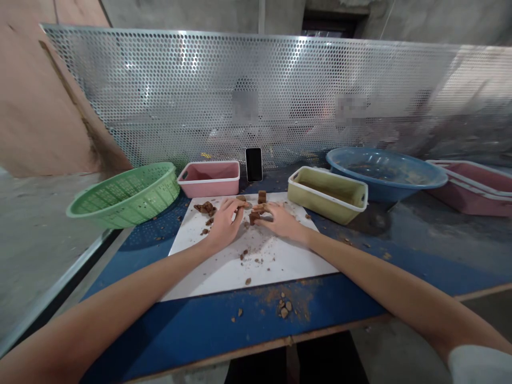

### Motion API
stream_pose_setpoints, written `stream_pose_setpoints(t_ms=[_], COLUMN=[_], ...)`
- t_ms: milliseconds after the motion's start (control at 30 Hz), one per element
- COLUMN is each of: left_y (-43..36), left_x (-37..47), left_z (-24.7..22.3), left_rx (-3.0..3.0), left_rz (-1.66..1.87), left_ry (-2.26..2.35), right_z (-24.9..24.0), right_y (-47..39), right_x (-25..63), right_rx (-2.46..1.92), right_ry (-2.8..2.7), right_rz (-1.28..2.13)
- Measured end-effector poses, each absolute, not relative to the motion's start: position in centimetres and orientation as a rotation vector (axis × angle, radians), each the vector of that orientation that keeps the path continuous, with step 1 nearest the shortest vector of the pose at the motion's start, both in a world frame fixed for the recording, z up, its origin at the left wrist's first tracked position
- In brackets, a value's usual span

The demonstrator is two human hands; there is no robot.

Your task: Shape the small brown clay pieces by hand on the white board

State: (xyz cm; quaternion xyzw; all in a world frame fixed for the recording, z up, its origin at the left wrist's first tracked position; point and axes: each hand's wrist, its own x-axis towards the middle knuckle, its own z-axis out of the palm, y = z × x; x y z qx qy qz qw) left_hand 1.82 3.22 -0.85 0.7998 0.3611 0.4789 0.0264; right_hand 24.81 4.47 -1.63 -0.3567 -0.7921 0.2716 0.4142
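Observation:
A white sheet (224,274) lies on the blue table, with my two hands close together over its far part. My right hand (282,221) has its thumb and fingers around a small brown block (254,217), which looks like clay or dried soil. Facing it from the left, my left hand (226,221) has its fingers stretched out and its thumb apart. A brown lump (241,198) shows just beyond its fingertips. Another brown block (262,197) stands upright behind my right fingers. Left of my left hand is a pile of brown lumps (205,208).
Along the back stand a green basket (160,194), a pink bin (210,186), a phone (254,165), a yellow-green bin (320,200), a blue basin (400,186) and pink bins (472,194). A perforated metal panel (160,96) rises behind. Small stones (285,309) lie near the front edge.

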Motion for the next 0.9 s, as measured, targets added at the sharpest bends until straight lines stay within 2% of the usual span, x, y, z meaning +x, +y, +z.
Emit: stream_pose_setpoints(t_ms=[167, 600, 900], left_y=[3.4, 3.3, 3.0], left_x=[1.8, 2.0, 2.2], left_z=[-1.0, -0.7, 0.0], left_rx=[2.475, 2.243, 2.139], left_rz=[1.441, 1.026, 0.975], left_ry=[1.126, 1.249, 1.343], right_z=[-1.2, -0.9, 4.1], right_y=[4.3, 4.8, 7.0], right_x=[25.8, 27.1, 32.2], right_rx=[-0.895, -0.931, -1.302], right_ry=[-2.000, -2.200, -1.959], right_rz=[0.638, 0.131, -0.249])
